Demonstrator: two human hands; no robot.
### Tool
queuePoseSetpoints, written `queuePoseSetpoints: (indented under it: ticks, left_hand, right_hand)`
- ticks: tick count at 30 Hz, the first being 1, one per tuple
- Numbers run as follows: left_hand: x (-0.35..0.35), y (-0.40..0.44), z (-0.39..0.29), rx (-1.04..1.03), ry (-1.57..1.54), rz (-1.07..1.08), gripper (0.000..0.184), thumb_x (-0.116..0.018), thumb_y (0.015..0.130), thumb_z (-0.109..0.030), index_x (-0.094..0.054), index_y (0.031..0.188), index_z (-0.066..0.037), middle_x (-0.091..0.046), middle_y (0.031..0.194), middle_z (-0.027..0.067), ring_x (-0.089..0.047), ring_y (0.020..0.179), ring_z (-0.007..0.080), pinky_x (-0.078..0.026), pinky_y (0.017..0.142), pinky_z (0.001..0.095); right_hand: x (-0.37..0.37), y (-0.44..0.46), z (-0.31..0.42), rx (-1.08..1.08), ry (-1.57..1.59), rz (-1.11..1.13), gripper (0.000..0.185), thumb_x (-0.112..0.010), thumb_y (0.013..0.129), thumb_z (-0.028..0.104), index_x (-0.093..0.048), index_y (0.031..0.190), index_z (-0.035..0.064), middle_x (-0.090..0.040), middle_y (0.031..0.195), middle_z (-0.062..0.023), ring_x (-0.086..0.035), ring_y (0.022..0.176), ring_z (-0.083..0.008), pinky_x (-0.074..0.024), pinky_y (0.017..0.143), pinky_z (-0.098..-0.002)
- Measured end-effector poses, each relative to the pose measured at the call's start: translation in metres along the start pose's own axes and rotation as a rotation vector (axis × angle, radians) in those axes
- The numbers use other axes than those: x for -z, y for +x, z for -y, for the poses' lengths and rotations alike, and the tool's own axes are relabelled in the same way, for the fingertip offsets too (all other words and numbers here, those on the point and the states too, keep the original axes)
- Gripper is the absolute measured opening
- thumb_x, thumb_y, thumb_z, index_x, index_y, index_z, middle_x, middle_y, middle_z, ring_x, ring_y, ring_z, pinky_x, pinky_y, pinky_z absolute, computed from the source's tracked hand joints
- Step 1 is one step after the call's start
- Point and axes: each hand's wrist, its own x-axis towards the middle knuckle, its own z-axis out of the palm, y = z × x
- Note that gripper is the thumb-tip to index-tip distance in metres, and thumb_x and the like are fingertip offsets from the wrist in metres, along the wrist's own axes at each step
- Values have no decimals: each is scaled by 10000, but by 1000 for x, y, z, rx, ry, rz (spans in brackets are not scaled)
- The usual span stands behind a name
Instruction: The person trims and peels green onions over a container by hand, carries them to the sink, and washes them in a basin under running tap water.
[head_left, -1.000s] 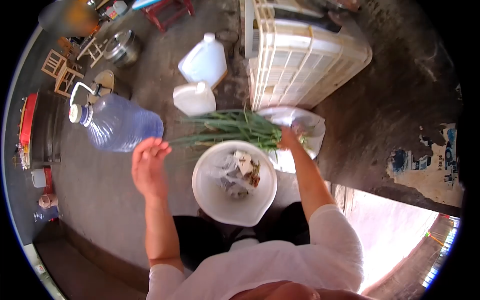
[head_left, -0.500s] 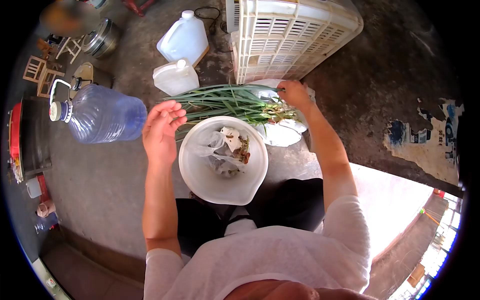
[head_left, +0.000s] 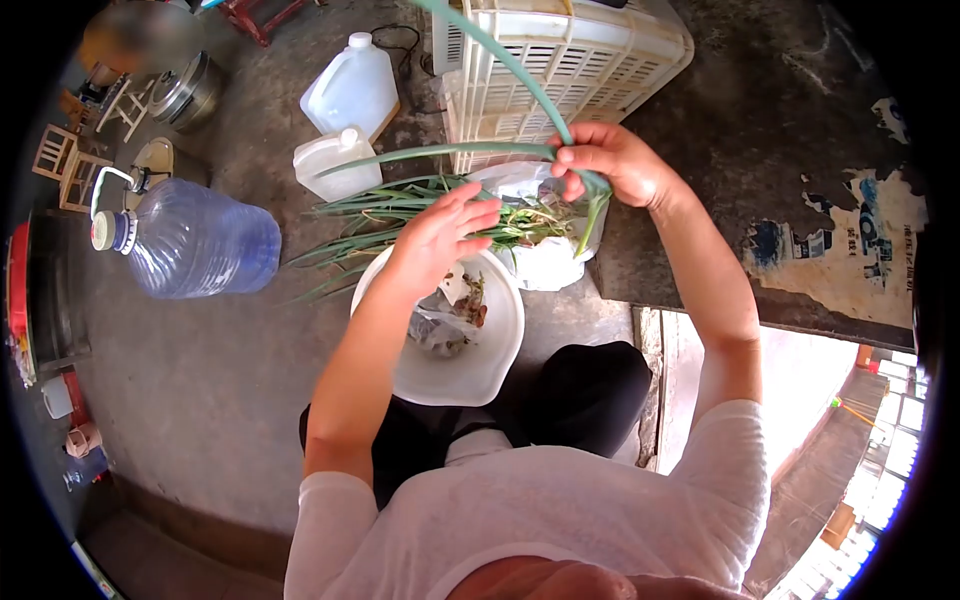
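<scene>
My right hand (head_left: 622, 166) is closed around a green onion (head_left: 525, 78), whose long leaves reach up and to the left while its pale end points down. My left hand (head_left: 445, 235) is held with fingers extended above the far rim of a white bowl (head_left: 500, 350), and nothing is in it. Scraps and a clear plastic bag (head_left: 440, 330) lie inside the bowl; my left forearm hides part of it. Beyond the bowl a pile of green onions (head_left: 385, 208) rests partly on a white plastic bag (head_left: 550, 268), roots toward the right.
A large water bottle (head_left: 210, 240) stands at the left. Two plastic jugs (head_left: 355, 85) and a cream crate (head_left: 560, 85) are behind the pile. A dark, worn surface (head_left: 740, 210) lies to the right. Small wooden chairs (head_left: 75, 165) and a metal pot (head_left: 185, 90) are farther off.
My right hand has lifted a green onion up from the pile. My left hand has moved right, from the pile's leafy end to over the bowl. The view has shifted slightly.
</scene>
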Motion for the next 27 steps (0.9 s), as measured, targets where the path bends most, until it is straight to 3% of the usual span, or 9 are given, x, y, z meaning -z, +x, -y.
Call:
queuePoseSetpoints:
  ticks: [3, 7, 11, 16, 20, 22, 23, 26, 27]
  left_hand:
    - [-14, 15, -2, -144, -368, 66, 421, -424, 873, -346, -435, 1220, -108, -480, 1220, 137, -424, 1143, 240, -333, 926, 435]
    - [-14, 17, -28, -291, -444, -4, 350, -475, 857, -315, -514, 1098, -64, -516, 1177, 127, -458, 1110, 274, -364, 910, 442]
    - [19, -2, -48, -342, -565, 63, 323, -465, 865, -296, -514, 1082, -61, -568, 1079, 155, -579, 919, 286, -435, 857, 474]
    - [13, -24, -53, -340, -504, -157, 343, -483, 856, -298, -487, 1113, -70, -560, 1069, 165, -548, 982, 292, -429, 865, 476]
    - [5, -37, -43, -263, -435, -108, 388, -469, 847, -350, -497, 1154, -114, -511, 1167, 145, -475, 1091, 281, -421, 879, 455]
    - [3, -42, -45, -162, -201, 23, 336, -523, 831, -280, -481, 1099, -82, -558, 1060, 138, -557, 955, 260, -459, 821, 439]
    - [-2, -45, -44, -204, -210, -125, 336, -531, 826, -244, -479, 1106, -64, -567, 1011, 115, -569, 889, 240, -474, 790, 413]
    - [6, -49, -48, -253, -390, -191, 342, -542, 816, -207, -481, 1113, -50, -565, 1019, 108, -563, 884, 235, -475, 786, 407]
    - [20, -49, -42, -281, -408, -241, 347, -549, 810, -193, -484, 1117, -44, -548, 1088, 127, -544, 970, 249, -462, 814, 414]
  right_hand:
    - [-26, -3, -13, -92, 137, 103, 261, -576, 832, 161, -549, 1027, -10, -621, 780, -72, -585, 624, -143, -510, 619, -303]
    - [-51, 0, -25, -174, 256, 258, 347, -501, 880, 260, -513, 1106, -2, -592, 940, -112, -577, 807, -196, -488, 715, -354]
    - [-57, 9, -23, -107, 265, 237, 348, -482, 890, 286, -524, 1092, 6, -581, 994, -111, -570, 891, -210, -474, 742, -355]
    - [-74, 30, -19, -68, 270, 243, 334, -486, 887, 309, -546, 1045, 20, -581, 1001, -84, -563, 902, -186, -459, 697, -301]
    - [-104, 47, -14, 8, 211, 186, 338, -520, 869, 324, -566, 1020, 25, -603, 910, -78, -574, 726, -146, -457, 617, -255]
    - [-116, 58, -13, 50, -93, 199, 343, -519, 870, 319, -571, 1019, 14, -612, 870, -86, -572, 678, -130, -455, 571, -235]
    - [-122, 58, -13, 70, -121, 187, 353, -531, 866, 315, -572, 1014, -2, -616, 862, -93, -578, 704, -126, -460, 551, -231]
    - [-130, 56, -12, 115, 141, 237, 377, -545, 857, 319, -556, 1048, -6, -612, 900, -101, -584, 759, -151, -486, 602, -254]
    - [-129, 55, -18, 99, 218, 199, 369, -582, 840, 275, -539, 1083, 0, -605, 950, -102, -576, 836, -157, -493, 698, -269]
